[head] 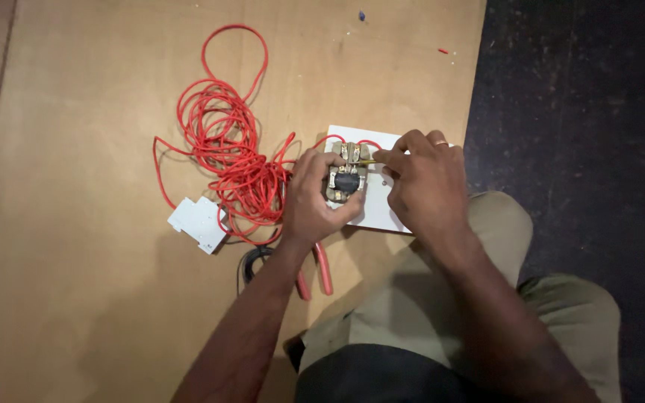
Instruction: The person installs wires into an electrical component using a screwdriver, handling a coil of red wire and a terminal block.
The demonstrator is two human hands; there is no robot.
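Note:
My left hand [309, 200] grips a small grey and black electrical fitting [346, 177] with brass terminals, held over a white plate [376, 209] on the wooden board [98, 283]. My right hand [425, 183] pinches a thin yellow-handled tool [367, 161], its tip at the fitting's top terminals. A red wire [371, 142] loops from the fitting behind the right hand's fingers. What the right palm covers is hidden.
A tangled coil of red wire [227, 160] lies left of the hands. A white plastic breaker-like block [198, 222] sits at its lower edge. Red-handled pliers [321, 269] lie under my left wrist. Dark floor [584, 97] runs along the board's right side.

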